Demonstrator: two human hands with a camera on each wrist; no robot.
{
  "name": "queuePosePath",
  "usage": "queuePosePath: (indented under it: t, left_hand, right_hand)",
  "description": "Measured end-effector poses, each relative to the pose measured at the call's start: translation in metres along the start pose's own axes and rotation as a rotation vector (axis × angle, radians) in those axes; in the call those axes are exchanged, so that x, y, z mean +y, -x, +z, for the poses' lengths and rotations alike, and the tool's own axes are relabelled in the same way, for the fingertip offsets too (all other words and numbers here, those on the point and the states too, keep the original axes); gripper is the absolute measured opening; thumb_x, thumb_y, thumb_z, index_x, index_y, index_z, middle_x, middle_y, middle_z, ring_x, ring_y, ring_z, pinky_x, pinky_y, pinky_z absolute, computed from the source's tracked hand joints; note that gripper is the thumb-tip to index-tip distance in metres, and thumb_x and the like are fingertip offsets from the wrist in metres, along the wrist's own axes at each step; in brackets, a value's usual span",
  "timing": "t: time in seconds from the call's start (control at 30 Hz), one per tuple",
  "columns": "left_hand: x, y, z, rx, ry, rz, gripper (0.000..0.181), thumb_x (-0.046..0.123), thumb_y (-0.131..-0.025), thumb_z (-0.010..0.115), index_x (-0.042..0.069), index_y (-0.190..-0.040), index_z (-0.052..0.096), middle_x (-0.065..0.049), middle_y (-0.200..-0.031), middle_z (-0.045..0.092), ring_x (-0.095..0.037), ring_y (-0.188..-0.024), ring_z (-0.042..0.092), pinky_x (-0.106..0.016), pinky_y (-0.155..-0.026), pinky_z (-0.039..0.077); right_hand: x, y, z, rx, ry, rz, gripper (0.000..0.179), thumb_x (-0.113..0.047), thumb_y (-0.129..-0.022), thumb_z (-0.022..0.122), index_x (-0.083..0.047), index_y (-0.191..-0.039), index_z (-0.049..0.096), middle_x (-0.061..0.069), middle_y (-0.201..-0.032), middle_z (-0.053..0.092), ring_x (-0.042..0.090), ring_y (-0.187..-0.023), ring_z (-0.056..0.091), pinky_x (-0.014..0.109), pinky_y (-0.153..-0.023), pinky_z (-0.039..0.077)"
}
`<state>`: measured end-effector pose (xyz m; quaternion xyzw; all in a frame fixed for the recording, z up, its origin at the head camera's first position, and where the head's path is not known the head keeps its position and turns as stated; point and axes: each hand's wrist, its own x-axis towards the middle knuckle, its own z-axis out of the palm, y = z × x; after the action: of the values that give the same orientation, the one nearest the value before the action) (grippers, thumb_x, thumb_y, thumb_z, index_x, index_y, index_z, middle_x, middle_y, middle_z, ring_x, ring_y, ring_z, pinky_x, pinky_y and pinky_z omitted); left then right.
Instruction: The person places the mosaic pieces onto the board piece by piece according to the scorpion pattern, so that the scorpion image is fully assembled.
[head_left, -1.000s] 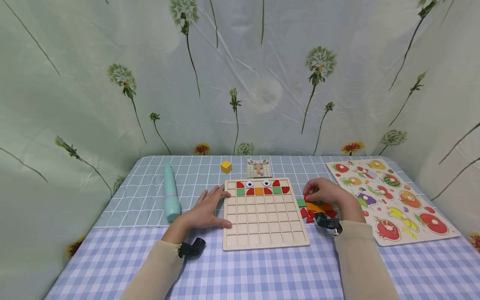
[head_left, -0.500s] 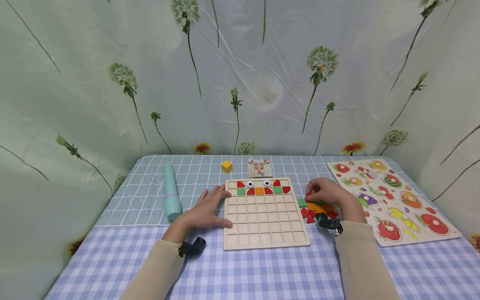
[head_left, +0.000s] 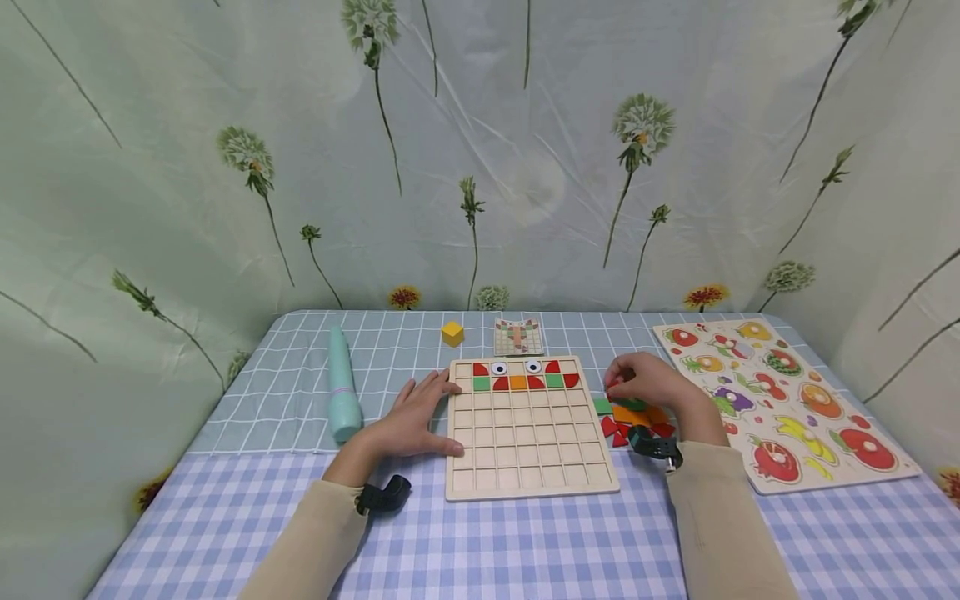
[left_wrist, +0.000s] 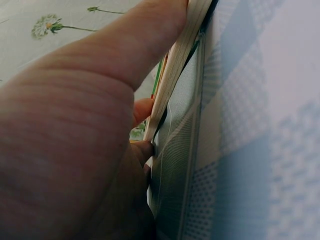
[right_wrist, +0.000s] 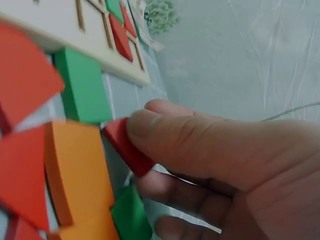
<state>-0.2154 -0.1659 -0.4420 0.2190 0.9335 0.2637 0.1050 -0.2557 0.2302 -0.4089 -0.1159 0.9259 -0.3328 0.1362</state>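
A wooden grid board lies in the middle of the table, its top two rows partly filled with red, green and orange tiles and two eye tiles. My left hand rests at the board's left edge, fingers spread, with thumb and fingertips against the rim. To the right of the board, my right hand pinches a small red tile between thumb and fingers, over a loose pile. That pile has a green tile, an orange tile and several red tiles.
Behind the board stands a small pattern card, with a yellow cube to its left. A teal tapered object lies at the left. The fruit puzzle board covers the table's right side, close to my right forearm.
My right hand has shifted slightly left, toward the board, still pinching the red tile. The left hand and the board have stayed in place.
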Motion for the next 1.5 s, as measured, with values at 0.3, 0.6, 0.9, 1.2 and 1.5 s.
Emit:
queuePosePath:
  t: [0.3, 0.6, 0.9, 1.2, 1.5]
  left_hand:
    - [0.000, 0.000, 0.000, -0.008, 0.011, -0.007, 0.088, 0.053, -0.075, 0.083, 0.015, -0.143, 0.043, -0.015, -0.169, 0.014, -0.035, -0.157, 0.006, -0.060, -0.125, -0.002]
    - [-0.001, -0.001, 0.000, -0.009, 0.018, -0.032, 0.085, 0.054, -0.073, 0.084, 0.017, -0.136, 0.042, -0.012, -0.169, 0.014, -0.032, -0.158, 0.004, -0.057, -0.126, -0.004]
    - [-0.001, 0.001, 0.001, -0.004, 0.028, -0.027, 0.075, 0.051, -0.072, 0.086, 0.018, -0.126, 0.047, -0.012, -0.169, 0.014, -0.033, -0.158, 0.005, -0.058, -0.126, -0.004]
    - [0.000, 0.002, 0.000, 0.006, 0.022, -0.024, 0.074, 0.051, -0.072, 0.086, 0.018, -0.126, 0.046, -0.012, -0.169, 0.015, -0.033, -0.158, 0.005, -0.059, -0.125, -0.002]
    - [0.000, 0.000, 0.000, 0.000, 0.022, -0.015, 0.074, 0.051, -0.073, 0.085, 0.018, -0.126, 0.046, -0.013, -0.168, 0.016, -0.033, -0.158, 0.006, -0.058, -0.126, -0.002]
  right_hand:
    - [-0.010, -0.006, 0.004, 0.067, -0.039, -0.010, 0.016, -0.007, -0.093, 0.063, -0.005, -0.109, 0.064, 0.009, -0.093, 0.056, 0.024, -0.090, 0.055, 0.028, -0.070, 0.050]
    - [-0.017, -0.012, 0.010, 0.154, -0.021, -0.059, 0.013, -0.010, -0.096, 0.064, -0.004, -0.108, 0.064, 0.015, -0.102, 0.063, 0.022, -0.080, 0.059, 0.028, -0.063, 0.052]
    - [-0.027, -0.020, 0.019, 0.177, -0.003, -0.030, 0.010, -0.015, -0.095, 0.068, -0.010, -0.101, 0.075, 0.011, -0.105, 0.072, 0.020, -0.085, 0.061, 0.028, -0.076, 0.053]
    - [-0.033, -0.021, 0.026, 0.146, -0.020, -0.122, 0.023, -0.013, -0.092, 0.072, -0.009, -0.114, 0.073, 0.013, -0.116, 0.069, 0.026, -0.100, 0.064, 0.040, -0.087, 0.057]
    - [-0.052, -0.024, 0.042, 0.196, -0.019, -0.204, 0.024, -0.012, -0.092, 0.071, -0.007, -0.115, 0.072, 0.014, -0.117, 0.068, 0.028, -0.099, 0.068, 0.039, -0.082, 0.060]
